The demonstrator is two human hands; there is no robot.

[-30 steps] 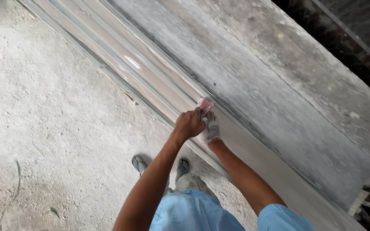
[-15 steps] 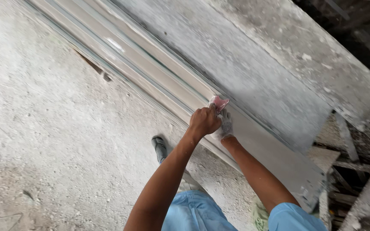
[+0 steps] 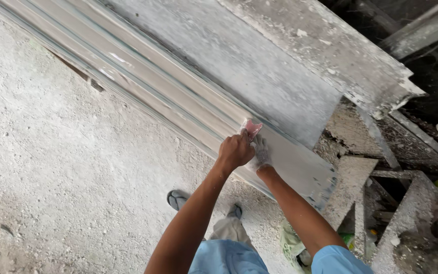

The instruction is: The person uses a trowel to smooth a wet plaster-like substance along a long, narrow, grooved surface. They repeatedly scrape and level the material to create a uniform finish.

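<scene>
A small pink pad is pressed against a long grey moulded strip that runs diagonally from upper left to lower right. My left hand is fisted around the pad's lower part. My right hand, dusted white, lies close beside it on the strip's flat face and touches the pad from the right. Both forearms reach up from the bottom of the frame. The strip's near end lies just right of my hands.
A wide dusty slab lies behind the strip. Rough concrete floor spreads to the left. My sandalled feet stand below the strip. Plaster-caked metal frames and scraps crowd the lower right.
Both hands with the pink pad have slid along the strip toward its near end, and the view has shifted right so the strip's end and the frames show.
</scene>
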